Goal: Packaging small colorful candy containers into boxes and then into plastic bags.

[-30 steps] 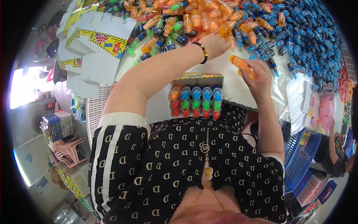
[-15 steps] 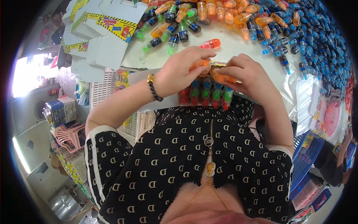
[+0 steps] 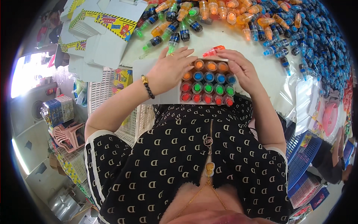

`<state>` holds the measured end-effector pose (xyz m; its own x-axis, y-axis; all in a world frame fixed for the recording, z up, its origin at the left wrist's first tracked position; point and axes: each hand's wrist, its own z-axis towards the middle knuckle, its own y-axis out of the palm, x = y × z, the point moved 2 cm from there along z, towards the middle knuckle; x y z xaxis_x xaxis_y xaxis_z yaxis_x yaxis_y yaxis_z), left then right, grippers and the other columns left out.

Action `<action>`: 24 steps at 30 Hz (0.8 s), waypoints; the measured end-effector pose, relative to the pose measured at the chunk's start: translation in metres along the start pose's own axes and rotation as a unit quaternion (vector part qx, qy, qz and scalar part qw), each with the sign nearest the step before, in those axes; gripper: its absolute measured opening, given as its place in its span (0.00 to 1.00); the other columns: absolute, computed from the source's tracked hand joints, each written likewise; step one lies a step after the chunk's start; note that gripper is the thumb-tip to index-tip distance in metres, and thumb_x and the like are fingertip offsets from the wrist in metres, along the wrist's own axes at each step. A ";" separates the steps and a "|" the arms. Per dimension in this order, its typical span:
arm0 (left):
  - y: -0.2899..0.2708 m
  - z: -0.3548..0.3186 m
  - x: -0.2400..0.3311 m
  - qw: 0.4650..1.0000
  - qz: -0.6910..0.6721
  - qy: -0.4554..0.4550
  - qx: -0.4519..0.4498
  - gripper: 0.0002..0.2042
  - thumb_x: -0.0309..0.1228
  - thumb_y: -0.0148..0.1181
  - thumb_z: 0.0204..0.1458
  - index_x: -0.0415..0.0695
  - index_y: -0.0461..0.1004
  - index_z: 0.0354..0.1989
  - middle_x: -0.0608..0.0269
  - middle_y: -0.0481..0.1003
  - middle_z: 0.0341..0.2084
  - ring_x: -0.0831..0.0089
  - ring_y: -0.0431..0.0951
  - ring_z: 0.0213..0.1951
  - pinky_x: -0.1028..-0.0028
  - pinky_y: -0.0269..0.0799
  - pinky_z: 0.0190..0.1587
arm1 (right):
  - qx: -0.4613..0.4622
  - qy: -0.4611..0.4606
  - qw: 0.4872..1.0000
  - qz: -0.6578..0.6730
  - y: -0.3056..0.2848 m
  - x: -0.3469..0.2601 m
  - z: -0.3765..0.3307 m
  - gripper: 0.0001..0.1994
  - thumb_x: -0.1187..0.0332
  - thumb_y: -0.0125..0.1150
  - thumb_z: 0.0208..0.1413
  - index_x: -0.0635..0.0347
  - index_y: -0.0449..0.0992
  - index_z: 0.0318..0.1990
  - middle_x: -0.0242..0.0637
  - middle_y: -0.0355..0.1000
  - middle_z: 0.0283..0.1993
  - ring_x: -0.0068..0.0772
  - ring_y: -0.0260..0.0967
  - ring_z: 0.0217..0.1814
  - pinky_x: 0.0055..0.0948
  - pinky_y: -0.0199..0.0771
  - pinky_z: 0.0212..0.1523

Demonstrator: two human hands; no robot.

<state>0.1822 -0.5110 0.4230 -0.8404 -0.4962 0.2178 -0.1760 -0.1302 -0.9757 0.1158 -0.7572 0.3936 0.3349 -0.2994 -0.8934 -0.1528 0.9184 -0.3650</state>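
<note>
In front of my body is a white cardboard box with its flap point(image 3: 164, 98) folded out to the left. Rows of small upright bottles stand inside: orange caps point(image 3: 212, 66) at the far side, then blue caps point(image 3: 209, 77), green caps point(image 3: 208, 88) and red caps point(image 3: 207, 98) closest to me. My left hand point(image 3: 169, 72) rests at the box's far left corner, fingers spread near an orange cap. At the far right corner my right hand point(image 3: 241, 70) touches the box edge, its fingers stretched out. Just beyond the box lies a loose red bottle point(image 3: 213, 50).
Piles of orange bottles point(image 3: 231, 16) and blue bottles point(image 3: 317, 52) cover the far and right table. Green and dark bottles point(image 3: 172, 28) lie at far left. Flattened white boxes point(image 3: 100, 48) are stacked to the left, above a white plastic basket point(image 3: 100, 84). Blue crates point(image 3: 304, 156) sit at right.
Both hands have let go of the orange bottles, which now stand in the far row of the box. My hands have moved apart to the box's two far corners.
</note>
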 end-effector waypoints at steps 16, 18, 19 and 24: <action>-0.078 -0.014 -0.073 0.869 -0.447 -0.163 -0.136 0.25 0.42 0.51 0.58 0.40 0.63 0.61 0.54 0.74 0.51 0.62 0.74 0.52 0.66 0.67 0.53 | 0.398 0.202 0.815 -0.369 -0.095 0.045 -0.153 0.17 0.64 0.58 0.57 0.61 0.70 0.52 0.43 0.70 0.50 0.42 0.67 0.54 0.37 0.66 0.53; -0.072 -0.025 -0.063 0.657 -0.732 -0.161 -0.082 0.24 0.37 0.49 0.59 0.40 0.61 0.62 0.57 0.72 0.54 0.63 0.70 0.56 0.64 0.63 0.57 | 0.360 0.306 0.696 -0.540 -0.099 0.049 -0.186 0.12 0.64 0.59 0.57 0.60 0.73 0.45 0.43 0.72 0.41 0.46 0.69 0.46 0.39 0.68 0.48; -0.058 -0.021 -0.046 0.694 -0.706 -0.122 -0.076 0.24 0.35 0.50 0.58 0.41 0.60 0.63 0.57 0.69 0.57 0.63 0.66 0.60 0.64 0.60 0.60 | 0.361 0.308 0.691 -0.546 -0.098 0.049 -0.192 0.12 0.64 0.59 0.57 0.60 0.73 0.45 0.43 0.72 0.41 0.46 0.69 0.46 0.39 0.68 0.48; -0.006 0.012 0.057 0.947 -0.301 -0.006 -0.112 0.26 0.34 0.56 0.55 0.46 0.62 0.63 0.62 0.59 0.66 0.63 0.51 0.70 0.51 0.44 0.65 | 0.359 0.346 0.717 -0.486 -0.104 0.061 -0.216 0.12 0.63 0.60 0.56 0.63 0.74 0.40 0.42 0.72 0.34 0.47 0.69 0.38 0.38 0.68 0.41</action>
<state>0.1419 -0.5491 0.4414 -0.5475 -0.4000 0.7350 -0.7270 -0.2078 -0.6545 -0.0485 -0.9265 0.3209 -0.6220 -0.7171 -0.3146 0.4419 0.0103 -0.8970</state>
